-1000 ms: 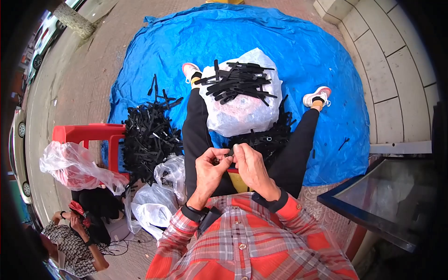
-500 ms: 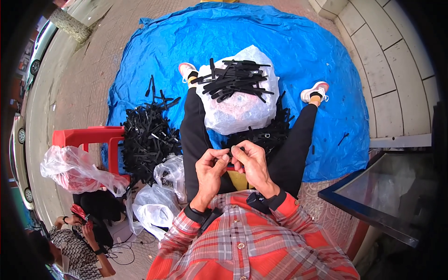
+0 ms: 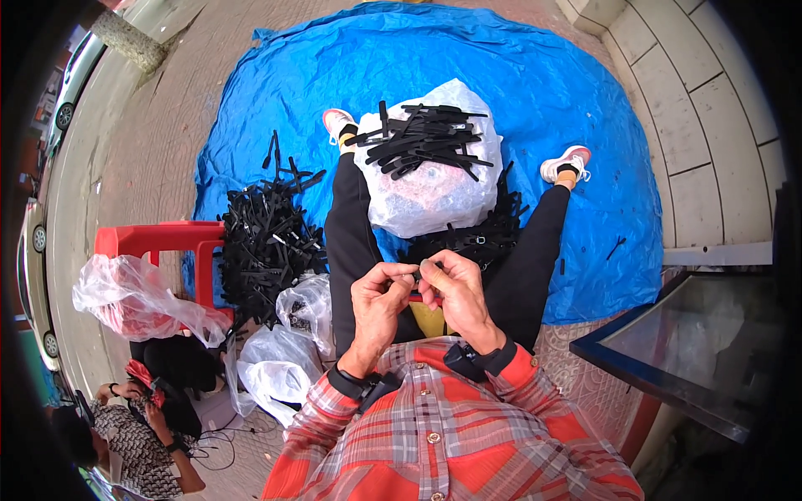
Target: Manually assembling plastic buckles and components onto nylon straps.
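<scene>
Over my lap, both hands are closed with their fingertips nearly meeting. My left hand [image 3: 378, 307] and my right hand [image 3: 459, 294] pinch a small dark piece [image 3: 417, 275], mostly hidden by the fingers; its kind is not clear. Beyond them, a bulging translucent plastic bag [image 3: 430, 204] sits between my legs, topped with a stack of short black straps [image 3: 430, 140]. A heap of black straps [image 3: 493, 238], some with buckles, lies between the bag and my hands. Another large heap of black straps [image 3: 266, 250] is left of my leg.
A blue tarp [image 3: 585, 108] lies under everything. At left are a red plastic stool [image 3: 159, 240], crumpled clear bags [image 3: 280, 363] and another person [image 3: 138, 442] handling something reddish. A dark-framed glass panel [image 3: 677, 346] stands at right, near a tiled wall [image 3: 693, 125].
My fingers have shifted slightly around the small dark piece, and a bit more of it shows between the fingertips. The straps and bags stay where they were.
</scene>
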A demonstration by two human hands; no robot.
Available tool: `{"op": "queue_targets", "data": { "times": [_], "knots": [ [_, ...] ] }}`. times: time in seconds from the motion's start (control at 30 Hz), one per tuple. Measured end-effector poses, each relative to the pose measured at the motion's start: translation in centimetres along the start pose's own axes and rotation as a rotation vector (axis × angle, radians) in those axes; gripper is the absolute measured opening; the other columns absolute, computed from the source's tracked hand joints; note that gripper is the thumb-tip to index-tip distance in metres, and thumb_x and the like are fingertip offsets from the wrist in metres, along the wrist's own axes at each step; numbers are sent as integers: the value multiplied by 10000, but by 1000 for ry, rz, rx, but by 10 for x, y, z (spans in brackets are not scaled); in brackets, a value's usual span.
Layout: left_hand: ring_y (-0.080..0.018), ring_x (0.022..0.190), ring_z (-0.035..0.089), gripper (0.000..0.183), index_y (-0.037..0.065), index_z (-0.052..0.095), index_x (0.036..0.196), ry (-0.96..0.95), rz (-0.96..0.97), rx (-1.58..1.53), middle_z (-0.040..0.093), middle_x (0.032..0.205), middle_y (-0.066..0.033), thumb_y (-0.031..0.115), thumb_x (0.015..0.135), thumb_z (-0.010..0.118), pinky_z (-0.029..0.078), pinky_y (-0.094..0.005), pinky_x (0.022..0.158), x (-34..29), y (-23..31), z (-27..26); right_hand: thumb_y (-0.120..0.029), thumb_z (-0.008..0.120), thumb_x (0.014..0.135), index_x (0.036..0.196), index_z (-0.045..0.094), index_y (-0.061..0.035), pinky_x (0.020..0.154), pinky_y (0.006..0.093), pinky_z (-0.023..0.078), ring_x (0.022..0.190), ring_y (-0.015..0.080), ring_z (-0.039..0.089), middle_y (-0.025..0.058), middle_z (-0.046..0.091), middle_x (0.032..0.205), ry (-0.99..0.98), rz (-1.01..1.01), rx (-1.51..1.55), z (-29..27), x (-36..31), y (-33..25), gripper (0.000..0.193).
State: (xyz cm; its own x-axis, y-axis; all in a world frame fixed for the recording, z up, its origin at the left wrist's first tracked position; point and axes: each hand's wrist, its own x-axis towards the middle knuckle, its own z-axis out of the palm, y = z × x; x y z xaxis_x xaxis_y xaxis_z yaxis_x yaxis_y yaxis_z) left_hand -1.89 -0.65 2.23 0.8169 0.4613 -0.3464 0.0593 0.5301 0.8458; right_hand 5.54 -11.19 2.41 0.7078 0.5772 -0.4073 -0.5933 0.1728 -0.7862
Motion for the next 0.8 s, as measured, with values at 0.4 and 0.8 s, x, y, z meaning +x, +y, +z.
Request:
{"op": "queue_targets", "data": {
  "times": [0.4,0.8],
  "knots": [
    [-31,447,373,116,-16,607,892,-76,-68,-75,569,640,-30,-42,806,533,255,-176,409,5,5,-7,-135,582,858,796,564,-16,401,196,381,462,85,509,55,570,629,-28,49,90,1,-1,-4,135],
    [-8,474,369,98,-10,609,908,-90,-42,-85,500,608,34,-10,829,552,274,-157,428,3,5,-4,-143,585,859,792,558,-17,405,211,381,467,105,515,65,570,629,-41,55,131,2,-3,-10,146]
  ]
}}
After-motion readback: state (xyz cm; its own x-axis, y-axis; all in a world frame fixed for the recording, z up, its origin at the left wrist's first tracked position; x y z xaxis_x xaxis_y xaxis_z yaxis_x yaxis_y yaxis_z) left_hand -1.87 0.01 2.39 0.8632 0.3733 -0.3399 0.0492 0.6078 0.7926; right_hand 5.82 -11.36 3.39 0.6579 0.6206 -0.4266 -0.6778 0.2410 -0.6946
